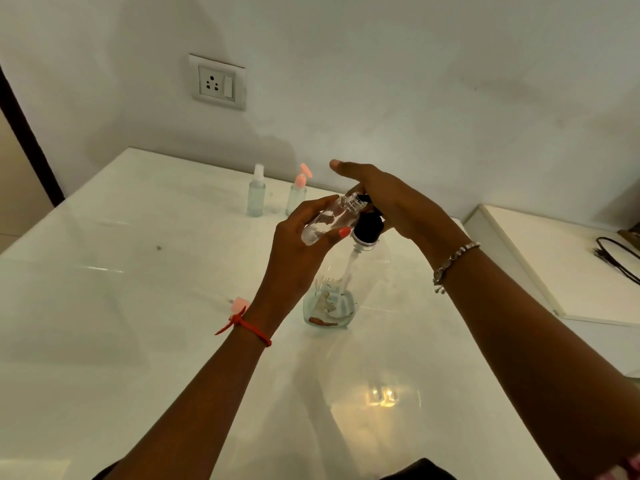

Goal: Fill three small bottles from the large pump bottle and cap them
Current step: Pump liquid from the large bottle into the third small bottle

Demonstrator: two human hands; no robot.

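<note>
The glossy white table (pixel 121 306) carries the clear pump bottle (pixel 332 292). It is nearly drained, with only a shallow bluish pool in its rounded base under a black pump head (pixel 369 228).

The right hand (pixel 391 199) lies over that head with fingers straight and together, pressing down. The left hand (pixel 298 244) curls fingers and thumb round the third bottle (pixel 332 216), a clear ribbed-neck cylinder tilted with its mouth at the nozzle. How much it holds is hard to tell.

By the wall stand the spray bottle (pixel 256 197), capped and filled pale blue, and the pink-top bottle (pixel 296 197), which seems filled though its flip lid stands open. A loose pink cap (pixel 240 303) waits by the left wrist.

Two look filled; what is left is finishing this fill, capping it and shutting the open lid.
</note>
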